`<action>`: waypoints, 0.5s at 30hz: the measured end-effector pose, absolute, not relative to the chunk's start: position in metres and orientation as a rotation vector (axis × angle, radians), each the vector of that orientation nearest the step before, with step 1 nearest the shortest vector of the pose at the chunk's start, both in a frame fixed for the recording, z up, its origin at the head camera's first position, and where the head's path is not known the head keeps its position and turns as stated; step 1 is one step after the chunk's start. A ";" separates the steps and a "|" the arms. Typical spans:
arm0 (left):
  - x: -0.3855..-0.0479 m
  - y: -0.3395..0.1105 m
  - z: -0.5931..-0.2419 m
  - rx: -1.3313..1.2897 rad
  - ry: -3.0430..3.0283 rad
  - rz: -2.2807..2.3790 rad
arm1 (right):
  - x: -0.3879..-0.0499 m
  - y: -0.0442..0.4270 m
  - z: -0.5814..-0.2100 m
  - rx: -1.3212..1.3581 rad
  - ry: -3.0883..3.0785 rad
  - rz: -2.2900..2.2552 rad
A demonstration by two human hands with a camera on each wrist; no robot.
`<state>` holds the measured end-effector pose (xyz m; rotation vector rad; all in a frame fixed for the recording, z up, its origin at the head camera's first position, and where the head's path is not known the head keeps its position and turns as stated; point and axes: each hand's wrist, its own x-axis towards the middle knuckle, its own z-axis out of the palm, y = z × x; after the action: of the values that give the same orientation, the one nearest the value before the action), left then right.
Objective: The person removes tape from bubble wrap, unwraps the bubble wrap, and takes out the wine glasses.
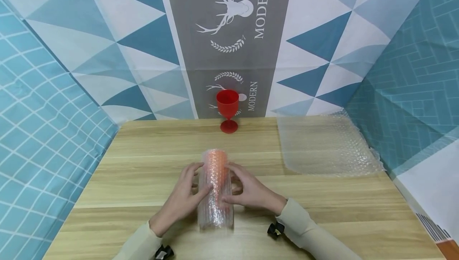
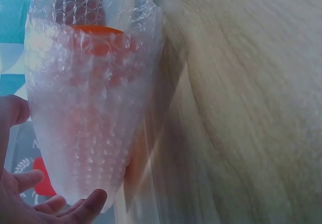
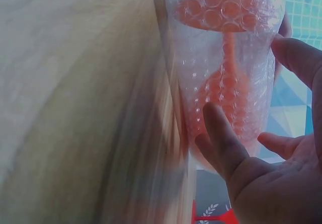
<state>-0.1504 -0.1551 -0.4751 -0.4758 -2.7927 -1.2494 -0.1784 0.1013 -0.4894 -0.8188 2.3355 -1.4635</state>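
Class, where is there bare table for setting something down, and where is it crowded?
Bare tabletop lies between its left edge and the left hand; between the red goblet and the loose bubble-wrap sheet; and right of the right sleeve, in front of that sheet. The centre is crowded: that hand and the right hand hold the wrapped bundle.

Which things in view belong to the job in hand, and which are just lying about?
In the job:
left hand and right hand, holding the roll
bubble-wrap roll
wrapped goblet inside it

Seemingly lying about, untouched:
unwrapped red goblet, upright at the back
flat bubble-wrap sheet, on the right
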 end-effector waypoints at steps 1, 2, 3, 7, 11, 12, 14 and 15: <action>-0.151 -0.155 -0.475 -0.487 -2.785 -1.244 | -0.179 0.101 -0.490 -0.818 2.303 -1.482; -0.151 -0.155 -0.474 -0.498 -2.779 -1.234 | -0.179 0.100 -0.490 -0.818 2.279 -1.495; -0.151 -0.155 -0.474 -0.510 -2.773 -1.222 | -0.179 0.100 -0.490 -0.821 2.265 -1.501; -0.152 -0.154 -0.474 -0.549 -2.758 -1.155 | -0.179 0.100 -0.491 -0.839 2.253 -1.500; -0.153 -0.151 -0.473 -0.590 -2.745 -1.076 | -0.178 0.104 -0.491 -0.847 2.279 -1.481; -0.153 -0.150 -0.472 -0.596 -2.743 -1.056 | -0.178 0.105 -0.491 -0.845 2.288 -1.472; -0.153 -0.147 -0.471 -0.602 -2.737 -1.029 | -0.178 0.108 -0.491 -0.833 2.304 -1.450; -0.153 -0.145 -0.470 -0.602 -2.735 -1.018 | -0.178 0.109 -0.492 -0.823 2.315 -1.432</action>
<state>-0.1535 -0.1446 -0.4697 -0.6021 -2.7348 -1.0178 -0.1779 0.1094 -0.4916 -0.8232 2.3155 -1.4322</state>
